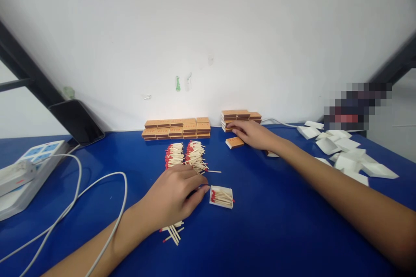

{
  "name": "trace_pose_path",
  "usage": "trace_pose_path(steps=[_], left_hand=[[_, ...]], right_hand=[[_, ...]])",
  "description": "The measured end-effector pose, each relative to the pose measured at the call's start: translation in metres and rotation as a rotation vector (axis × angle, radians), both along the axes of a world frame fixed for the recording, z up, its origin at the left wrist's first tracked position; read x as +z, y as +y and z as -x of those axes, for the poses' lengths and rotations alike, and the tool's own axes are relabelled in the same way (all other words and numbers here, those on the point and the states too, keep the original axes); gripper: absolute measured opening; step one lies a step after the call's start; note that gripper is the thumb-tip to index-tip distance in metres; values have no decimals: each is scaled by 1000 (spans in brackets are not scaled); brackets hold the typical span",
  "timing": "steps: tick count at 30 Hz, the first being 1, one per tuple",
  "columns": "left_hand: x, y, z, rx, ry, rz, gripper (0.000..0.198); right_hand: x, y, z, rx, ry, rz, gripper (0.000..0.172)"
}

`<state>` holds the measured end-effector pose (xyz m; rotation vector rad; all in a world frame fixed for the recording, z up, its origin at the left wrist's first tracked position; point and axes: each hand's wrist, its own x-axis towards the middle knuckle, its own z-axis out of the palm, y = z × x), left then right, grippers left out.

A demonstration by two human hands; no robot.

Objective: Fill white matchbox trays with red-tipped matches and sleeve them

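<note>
- Blue tabletop [260, 225] in front of you, up against a white wall [247, 43].
- Nearest: a few loose matches [173, 233] crossed over each other, just below your left hand [180, 190].
- White cable [123, 190] loops across the left side, over your left forearm.
- Left fingers: bent, palm down, thumb and forefinger tips close together with a small gap. Can't tell if they pinch anything.
- Filled match tray [222, 197] sits just right of your left thumb, red heads mostly left. Contact with the thumb unclear.
- Two match piles [195, 156] side by side beyond your left hand; one match sticks out right.
- Right hand [250, 132]: fingers reach forward, partly bent, tips at the right stack. Can't tell if they grip a box.
- Single matchbox [234, 142] lies flat just below your right thumb.
- White folded pieces [351, 151] heaped at far right, past your right forearm.
- Power strip [29, 160] at left, dark phone [78, 119] leaning behind it.
- Back of table: left matchbox stack [177, 127] and right matchbox stack [235, 114], both against the wall, gap between.
</note>
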<state>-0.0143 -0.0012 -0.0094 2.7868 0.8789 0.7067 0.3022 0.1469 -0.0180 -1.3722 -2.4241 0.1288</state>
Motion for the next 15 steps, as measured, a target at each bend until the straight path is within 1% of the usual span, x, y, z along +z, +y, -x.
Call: trace_pose_path(steps=[3,8,10,13,15], left_hand=[[0,0,0,3,4,-6,21],[1,-1,-1,0,4,-19,22],[2,-1,-1,0,2,-22,22],[2,-1,-1,-8,6,-20,20],[1,-2,-1,-14,4,-24,19]], right_hand=[[-1,2,-7,-11,24,20,37],[14,0,-14,-24,61,71,43],[20,-4,-14,2,47,131,49],[26,-10,-13,45,3,276,63],[30,-12,-14,43,-27,360,66]])
